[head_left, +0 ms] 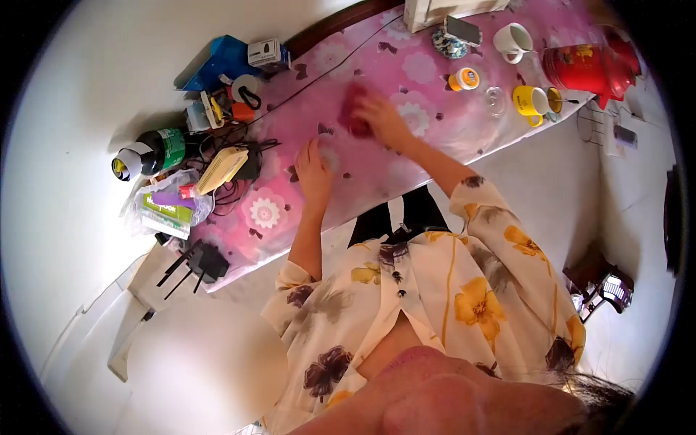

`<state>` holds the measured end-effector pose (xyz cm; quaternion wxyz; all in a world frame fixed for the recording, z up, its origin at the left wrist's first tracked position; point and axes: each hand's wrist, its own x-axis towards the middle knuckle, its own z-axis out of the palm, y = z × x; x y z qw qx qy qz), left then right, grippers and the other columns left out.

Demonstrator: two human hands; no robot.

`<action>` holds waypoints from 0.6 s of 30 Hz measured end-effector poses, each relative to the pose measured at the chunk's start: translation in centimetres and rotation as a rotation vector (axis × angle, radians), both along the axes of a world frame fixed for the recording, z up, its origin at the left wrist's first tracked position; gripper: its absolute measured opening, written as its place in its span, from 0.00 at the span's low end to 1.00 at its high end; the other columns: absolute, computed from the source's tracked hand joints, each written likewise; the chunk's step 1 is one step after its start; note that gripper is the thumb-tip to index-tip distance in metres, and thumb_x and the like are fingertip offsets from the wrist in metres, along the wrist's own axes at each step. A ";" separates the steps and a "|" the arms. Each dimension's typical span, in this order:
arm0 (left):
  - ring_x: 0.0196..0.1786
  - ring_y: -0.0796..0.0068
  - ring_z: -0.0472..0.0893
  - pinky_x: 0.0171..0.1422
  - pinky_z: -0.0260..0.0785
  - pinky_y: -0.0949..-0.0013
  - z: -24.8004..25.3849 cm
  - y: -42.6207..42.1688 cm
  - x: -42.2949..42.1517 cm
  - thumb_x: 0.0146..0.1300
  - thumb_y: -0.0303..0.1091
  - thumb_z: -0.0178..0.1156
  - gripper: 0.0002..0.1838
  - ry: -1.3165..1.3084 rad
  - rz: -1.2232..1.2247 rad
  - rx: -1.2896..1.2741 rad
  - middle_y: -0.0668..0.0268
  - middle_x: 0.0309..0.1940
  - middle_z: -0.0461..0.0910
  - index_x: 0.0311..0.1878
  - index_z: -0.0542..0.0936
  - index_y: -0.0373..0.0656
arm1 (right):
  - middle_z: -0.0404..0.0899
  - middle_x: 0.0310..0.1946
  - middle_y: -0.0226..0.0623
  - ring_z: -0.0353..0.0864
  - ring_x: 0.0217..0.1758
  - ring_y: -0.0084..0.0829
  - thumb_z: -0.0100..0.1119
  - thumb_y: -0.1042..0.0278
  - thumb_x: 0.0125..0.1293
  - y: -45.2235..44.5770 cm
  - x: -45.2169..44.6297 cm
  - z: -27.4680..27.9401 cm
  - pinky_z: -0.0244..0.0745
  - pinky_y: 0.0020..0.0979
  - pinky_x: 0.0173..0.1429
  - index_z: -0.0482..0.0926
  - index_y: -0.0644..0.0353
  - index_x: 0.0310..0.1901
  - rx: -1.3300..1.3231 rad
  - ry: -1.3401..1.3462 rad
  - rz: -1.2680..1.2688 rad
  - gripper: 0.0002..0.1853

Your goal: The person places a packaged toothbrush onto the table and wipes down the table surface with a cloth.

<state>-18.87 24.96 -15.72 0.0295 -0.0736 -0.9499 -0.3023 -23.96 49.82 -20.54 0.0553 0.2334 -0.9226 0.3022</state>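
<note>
My right hand [383,122] is pressed on a dark red cloth [354,101], which lies bunched on the pink flowered table cover [301,116]. Part of the cloth is hidden beneath the fingers. To the left, my left hand [314,172] rests flat on the same cover with its fingers stretched out, holding nothing. A black cable [326,72] runs over the cover beyond both hands.
At the right stand a white mug [512,42], a yellow mug [531,101], an orange-and-white jar [464,79], a clear glass [495,101] and a red thermos flask [583,67]. At the left are a dark bottle [156,151], a blue holder [221,61] and a black router [206,262].
</note>
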 end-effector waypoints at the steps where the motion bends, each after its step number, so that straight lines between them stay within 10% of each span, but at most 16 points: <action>1: 0.64 0.47 0.71 0.69 0.61 0.49 -0.1 0.4 -0.3 0.59 0.20 0.51 0.26 0.066 -0.042 0.007 0.51 0.63 0.73 0.64 0.73 0.38 | 0.74 0.65 0.34 0.68 0.69 0.46 0.57 0.75 0.55 0.6 2.8 -0.1 0.64 0.44 0.72 0.81 0.45 0.54 -0.007 -0.009 0.170 0.23; 6: 0.67 0.49 0.69 0.71 0.59 0.49 0.7 -0.3 -0.9 0.59 0.20 0.51 0.28 -0.086 -0.009 0.078 0.51 0.66 0.71 0.65 0.71 0.39 | 0.77 0.60 0.37 0.71 0.66 0.44 0.53 0.83 0.56 3.4 3.5 4.5 0.68 0.42 0.68 0.80 0.51 0.52 -0.217 -0.288 0.314 0.22; 7: 0.69 0.49 0.68 0.72 0.58 0.48 0.6 -0.8 0.3 0.59 0.21 0.51 0.28 -0.148 0.040 0.041 0.52 0.67 0.70 0.66 0.70 0.40 | 0.76 0.60 0.38 0.71 0.66 0.43 0.50 0.83 0.60 4.9 -1.5 4.9 0.65 0.41 0.70 0.78 0.52 0.55 -0.565 -0.627 -0.097 0.22; 9: 0.69 0.49 0.67 0.73 0.57 0.47 0.8 -0.6 0.2 0.59 0.22 0.52 0.29 -0.158 0.052 0.005 0.53 0.67 0.70 0.67 0.69 0.40 | 0.73 0.64 0.42 0.68 0.68 0.49 0.48 0.67 0.71 5.8 -5.5 2.1 0.60 0.43 0.73 0.76 0.52 0.60 -0.303 -0.118 -0.191 0.17; 14: 0.70 0.49 0.66 0.74 0.55 0.45 -1.2 -2.8 1.4 0.58 0.25 0.53 0.30 -0.081 0.142 -0.154 0.55 0.67 0.69 0.68 0.68 0.41 | 0.61 0.73 0.45 0.58 0.75 0.53 0.51 0.51 0.70 -1.1 -12.3 0.3 0.58 0.53 0.73 0.73 0.46 0.66 0.065 0.018 -0.393 0.25; 18: 0.69 0.49 0.67 0.72 0.58 0.46 0.2 -2.0 0.3 0.56 0.23 0.53 0.31 -0.060 0.188 -0.058 0.55 0.67 0.70 0.67 0.69 0.40 | 0.64 0.70 0.44 0.60 0.74 0.51 0.57 0.61 0.66 -6.2 -12.2 0.7 0.60 0.52 0.72 0.75 0.46 0.63 0.015 0.142 -0.148 0.23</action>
